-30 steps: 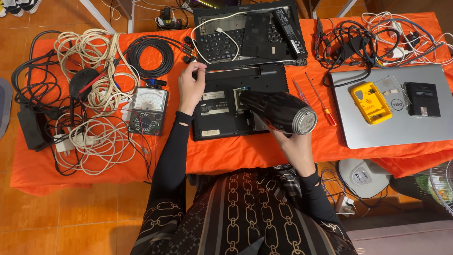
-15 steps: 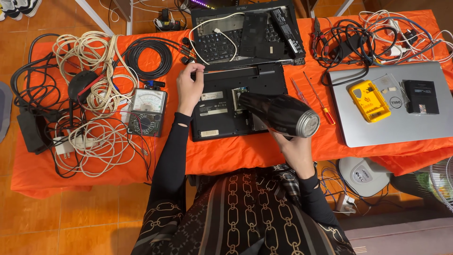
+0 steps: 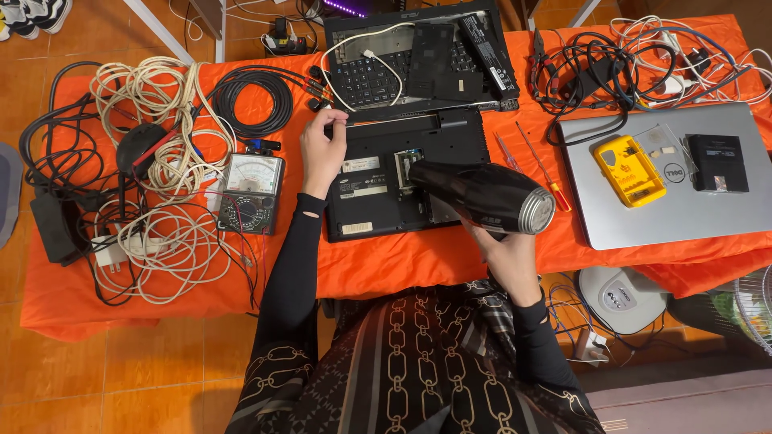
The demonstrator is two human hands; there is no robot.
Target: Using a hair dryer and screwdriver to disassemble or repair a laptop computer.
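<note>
Blowing across an opened laptop base, catalogued as follows.

Item 1: black laptop base (image 3: 402,173), underside up, panel off, lying mid-table on the orange cloth (image 3: 418,257), just near of a second stripped laptop (image 3: 418,56) at the far edge.

Item 2: black hair dryer (image 3: 482,195), barrel level, nozzle pointing left over the exposed bay, metal rear grille to the right. Right hand (image 3: 507,257) is closed round its handle from below; the fingers are mostly hidden by the barrel, so the exact grip is unclear.

Item 3: left hand (image 3: 322,153), fingers curled and pressed on the base's far-left corner, pinning it.

Handling notes, as judgement: keep the nozzle just clear of the bay, not touching; sweep rather than dwell on one spot, since labels and plastic may soften if the air is hot; keep the corner pinned so the base does not slide.

Adjacent: analogue multimeter (image 3: 251,193) to the left, cable coils (image 3: 153,112) beyond it, screwdrivers (image 3: 540,165) to the right, silver laptop (image 3: 691,217) with yellow bit case (image 3: 629,170) further right.
</note>
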